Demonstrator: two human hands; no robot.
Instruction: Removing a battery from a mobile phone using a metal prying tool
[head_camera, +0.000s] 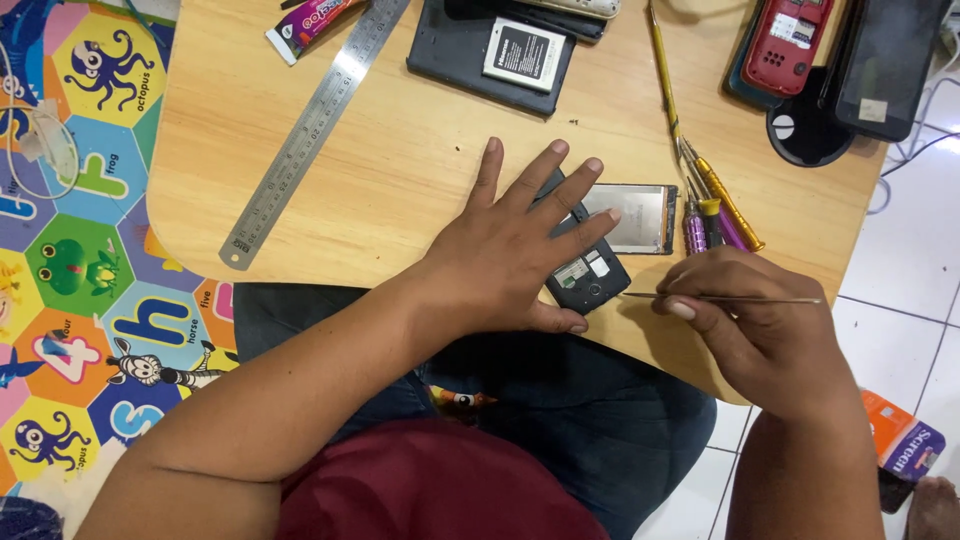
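Lap: my dark red shirt and blue jeans sit lowest in view, both forearms reaching over them.
Left hand (510, 250): fingers spread flat, pressing the small black phone with its back cover off (585, 275) onto the counter.
Right hand (760, 315): fingers pinched on a thin metal pry tool (720, 298), tip just beside the phone's right edge.
Progress: back already off, insides exposed; detached grey screen panel (640, 215) lies behind; prying unfinished, I judge.
Counter (400, 170): light wood, rounded corners, carrying a steel ruler (310, 130) and yellow-and-purple screwdrivers (715, 205).
Room: colourful alphabet play mat (80, 250) on my left, white tiled floor (900, 250) on my right.
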